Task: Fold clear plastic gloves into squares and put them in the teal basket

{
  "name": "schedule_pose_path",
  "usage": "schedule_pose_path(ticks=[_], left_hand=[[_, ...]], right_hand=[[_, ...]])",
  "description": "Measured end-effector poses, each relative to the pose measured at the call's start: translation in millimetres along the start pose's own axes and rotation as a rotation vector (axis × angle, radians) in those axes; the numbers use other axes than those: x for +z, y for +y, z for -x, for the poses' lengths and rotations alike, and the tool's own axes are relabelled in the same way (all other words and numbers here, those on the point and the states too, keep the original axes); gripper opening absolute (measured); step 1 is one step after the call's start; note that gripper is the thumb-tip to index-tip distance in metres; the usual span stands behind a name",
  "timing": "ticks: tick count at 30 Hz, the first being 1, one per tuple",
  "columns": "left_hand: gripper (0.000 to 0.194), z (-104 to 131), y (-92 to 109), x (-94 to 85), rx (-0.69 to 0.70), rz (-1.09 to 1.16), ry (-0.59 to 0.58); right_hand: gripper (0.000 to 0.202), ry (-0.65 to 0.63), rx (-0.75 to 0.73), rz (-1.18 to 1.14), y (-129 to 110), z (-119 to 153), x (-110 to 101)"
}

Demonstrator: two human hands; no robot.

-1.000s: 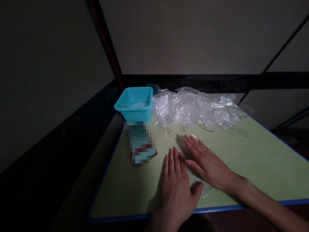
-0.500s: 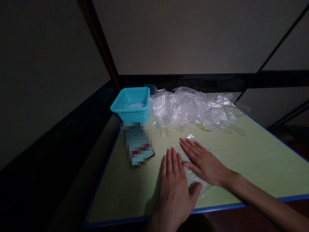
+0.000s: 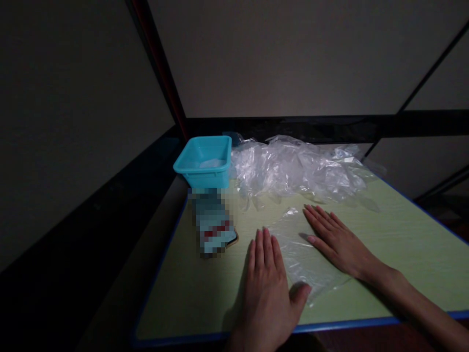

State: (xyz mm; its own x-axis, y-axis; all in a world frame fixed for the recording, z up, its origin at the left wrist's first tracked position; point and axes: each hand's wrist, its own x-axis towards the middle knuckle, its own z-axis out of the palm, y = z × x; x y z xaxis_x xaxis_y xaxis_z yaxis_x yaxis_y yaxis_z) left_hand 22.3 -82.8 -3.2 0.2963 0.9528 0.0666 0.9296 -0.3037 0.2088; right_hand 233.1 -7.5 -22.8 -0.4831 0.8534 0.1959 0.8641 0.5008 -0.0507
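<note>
A clear plastic bag (image 3: 306,261) lies spread flat on the table, thin and lightly creased. My left hand (image 3: 269,288) rests palm down along its left edge, fingers stretched forward and thumb out over the plastic. Over the bag's right side lies my right hand (image 3: 337,239), also flat and open, its fingers pointing up and to the left. Neither hand grips anything. Parts of the bag's edges are hidden beneath the hands.
A heap of crumpled clear plastic bags (image 3: 296,168) covers the back of the table (image 3: 399,254). At the back left stands a turquoise basket (image 3: 203,177) with something whitish inside. A phone (image 3: 216,225), partly pixelated, lies before it. Walls stand behind and left.
My right hand has slid to the right, away from my left hand, uncovering more of the flat bag. My left hand stays nearly in place. The view has shifted slightly.
</note>
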Motion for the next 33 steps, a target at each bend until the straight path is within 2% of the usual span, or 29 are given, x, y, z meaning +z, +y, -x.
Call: schedule_pose_path(ticks=[7,19,22,28,31,33], left_hand=[[0.089,1,-2,1.2,-0.003,0.008,0.012],[0.089,2,-4,5.8,0.016,0.009,0.046],[0.089,2,-3,4.7,0.011,0.012,0.043],[0.083,2,-2,2.7,0.012,0.048,0.041],[0.083,1,-2,3.0,0.0,0.063,0.046],[0.082,1,-2,2.8,-0.002,0.061,0.034]], right_hand=[[0.058,0.017,0.004,-0.088,1,2,-4],[0.053,0.158,0.021,-0.23,-5,-4,-13],[0.058,0.113,-0.086,-0.214,-23,-11,-20],[0.061,-0.084,-0.365,-0.227,-66,-31,-26],[0.062,-0.149,-0.388,-0.255,-66,-35,-21],[0.062,-0.139,-0.382,-0.251,-60,-35,-17]])
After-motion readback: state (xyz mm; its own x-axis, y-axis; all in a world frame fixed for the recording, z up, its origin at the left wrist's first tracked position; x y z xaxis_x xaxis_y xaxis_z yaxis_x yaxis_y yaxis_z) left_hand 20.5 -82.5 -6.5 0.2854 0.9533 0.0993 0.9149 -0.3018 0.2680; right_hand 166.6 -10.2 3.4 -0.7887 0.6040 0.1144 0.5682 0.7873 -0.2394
